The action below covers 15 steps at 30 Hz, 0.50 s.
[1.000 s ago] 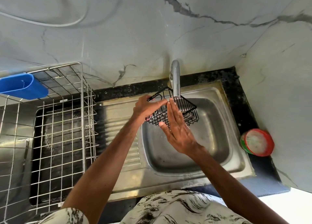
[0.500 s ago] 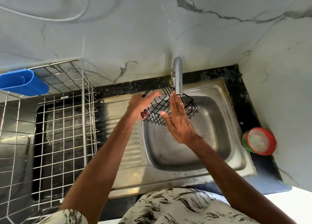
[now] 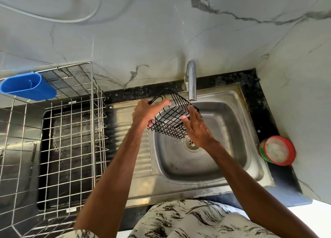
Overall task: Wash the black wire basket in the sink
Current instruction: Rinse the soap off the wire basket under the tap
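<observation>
1. Here, the left hand (image 3: 148,112) grips the left rim of the black wire basket (image 3: 172,120), held tilted over the sink (image 3: 254,173) basin just under the tap (image 3: 191,81).
2. The right hand (image 3: 198,128) is flat, fingers straight, pressed to the basket's right side.
3. A red-rimmed tub (image 3: 277,150) stands on the bench (image 3: 260,98), right.

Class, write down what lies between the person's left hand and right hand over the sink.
In the head view, the black wire basket: the left hand grips its rim, the right hand lies flat against its other side.
</observation>
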{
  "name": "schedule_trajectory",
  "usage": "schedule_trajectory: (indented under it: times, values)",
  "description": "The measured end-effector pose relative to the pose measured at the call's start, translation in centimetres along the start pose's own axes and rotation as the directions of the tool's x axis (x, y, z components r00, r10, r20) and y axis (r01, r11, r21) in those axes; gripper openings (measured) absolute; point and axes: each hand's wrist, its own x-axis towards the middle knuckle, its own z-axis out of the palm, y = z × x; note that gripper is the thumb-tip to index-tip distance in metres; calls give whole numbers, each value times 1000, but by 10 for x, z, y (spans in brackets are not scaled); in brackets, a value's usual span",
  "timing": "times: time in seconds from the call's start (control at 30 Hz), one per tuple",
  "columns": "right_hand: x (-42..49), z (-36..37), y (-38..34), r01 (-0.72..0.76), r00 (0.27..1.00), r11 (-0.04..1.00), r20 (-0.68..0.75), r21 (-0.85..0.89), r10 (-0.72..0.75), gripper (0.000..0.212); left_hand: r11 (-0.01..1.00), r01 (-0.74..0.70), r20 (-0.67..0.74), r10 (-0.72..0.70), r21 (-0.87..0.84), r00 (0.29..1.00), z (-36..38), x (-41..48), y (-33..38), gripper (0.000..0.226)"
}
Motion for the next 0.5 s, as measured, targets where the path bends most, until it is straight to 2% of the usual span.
schedule_trajectory:
  times: [0.07,0.13,0.23,0.37,0.5]
  values:
    - [3,1,-9,-20,1000,999,-7,39,21,88,999,27,-4,-27,-29,1000,0,0,-1,81]
    - [1,2,-27,95,995,995,-32,8,-95,83,996,51,7,-50,-78,999,-1,0,-1,70]
    - [4,4,-33,237,970,970,-39,-51,-239,74,987,79,21,-76,-139,997,-5,3,-4,75]
    - [13,0,-8,312,947,941,-38,-129,-319,63,985,96,33,-92,-140,995,-7,6,-5,85]
    - [14,2,13,313,947,950,-70,-18,-313,62,992,82,21,-81,-91,997,-8,3,-8,75]
